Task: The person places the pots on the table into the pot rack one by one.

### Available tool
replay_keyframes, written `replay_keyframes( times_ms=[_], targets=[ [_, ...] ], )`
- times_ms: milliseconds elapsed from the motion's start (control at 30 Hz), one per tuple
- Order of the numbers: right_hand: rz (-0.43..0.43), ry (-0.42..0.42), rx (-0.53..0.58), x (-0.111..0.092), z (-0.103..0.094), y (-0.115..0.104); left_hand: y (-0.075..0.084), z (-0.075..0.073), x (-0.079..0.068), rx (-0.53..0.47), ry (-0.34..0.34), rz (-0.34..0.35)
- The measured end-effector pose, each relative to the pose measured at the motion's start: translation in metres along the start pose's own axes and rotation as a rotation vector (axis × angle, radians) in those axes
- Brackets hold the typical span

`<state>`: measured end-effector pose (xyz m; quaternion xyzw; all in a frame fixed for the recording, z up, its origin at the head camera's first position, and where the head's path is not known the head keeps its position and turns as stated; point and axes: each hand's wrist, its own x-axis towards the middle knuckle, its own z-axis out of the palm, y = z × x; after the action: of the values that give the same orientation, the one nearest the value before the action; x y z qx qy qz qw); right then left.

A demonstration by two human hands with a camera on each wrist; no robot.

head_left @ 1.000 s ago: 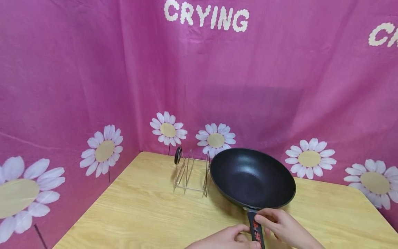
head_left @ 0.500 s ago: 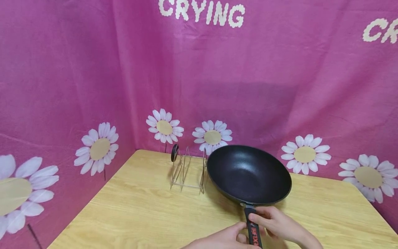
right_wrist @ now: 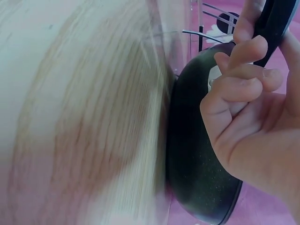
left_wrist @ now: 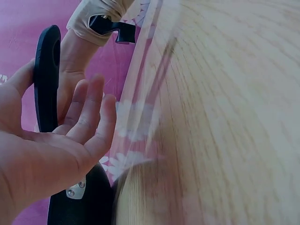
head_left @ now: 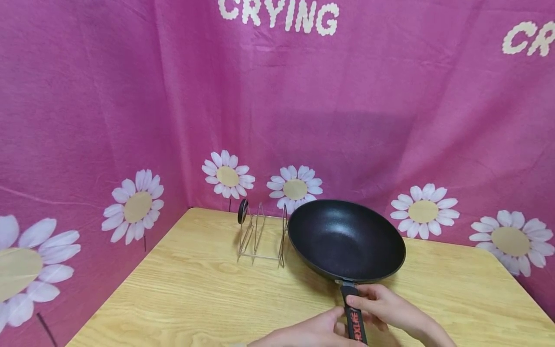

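Observation:
A black wok [head_left: 347,241] sits at the table's right half in the head view, its bowl facing up and tilted towards me. Its black handle [head_left: 354,320], marked with red letters, points at me. My right hand [head_left: 390,311] grips the handle near the bowl, thumb on top. Lower down, my left hand [head_left: 310,331] holds the handle from the left, its thumb against the side. In the left wrist view, the other left fingers [left_wrist: 89,122] bend loosely below the handle. The right wrist view shows the wok's underside [right_wrist: 201,140] close over the table.
A thin wire rack [head_left: 262,255] stands just left of the wok, with a black round piece [head_left: 243,211] at its upper left. The wooden table [head_left: 195,299] meets pink flower-printed cloth [head_left: 347,120] at the back and left.
The head view has tipped slightly, so the wok, rack and cloth appear a little higher and further left. Both hands stay at the handle, and the wok keeps its place beside the rack.

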<state>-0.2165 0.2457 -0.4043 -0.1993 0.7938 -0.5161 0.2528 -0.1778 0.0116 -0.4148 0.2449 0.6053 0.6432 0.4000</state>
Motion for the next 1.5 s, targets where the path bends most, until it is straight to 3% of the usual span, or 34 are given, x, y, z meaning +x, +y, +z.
replay_keyframes(
  times_ms=[67,400,667,1133,1500],
  targets=[
    [-0.005,-0.007,0.016,0.0,0.0,-0.001,-0.005,-0.001,0.006,0.005,0.007,-0.005],
    [0.012,0.0,0.056,0.002,0.004,-0.004,0.002,0.002,0.001,-0.047,-0.063,-0.02],
    [0.031,0.021,0.062,0.001,0.005,-0.005,0.0,-0.001,0.006,0.007,-0.117,0.025],
    [0.025,0.029,0.091,0.001,0.005,-0.002,0.004,-0.001,0.006,0.058,-0.101,0.046],
    [0.034,0.056,0.107,0.003,0.008,-0.003,0.002,-0.003,0.005,0.091,-0.05,0.08]
  ],
)
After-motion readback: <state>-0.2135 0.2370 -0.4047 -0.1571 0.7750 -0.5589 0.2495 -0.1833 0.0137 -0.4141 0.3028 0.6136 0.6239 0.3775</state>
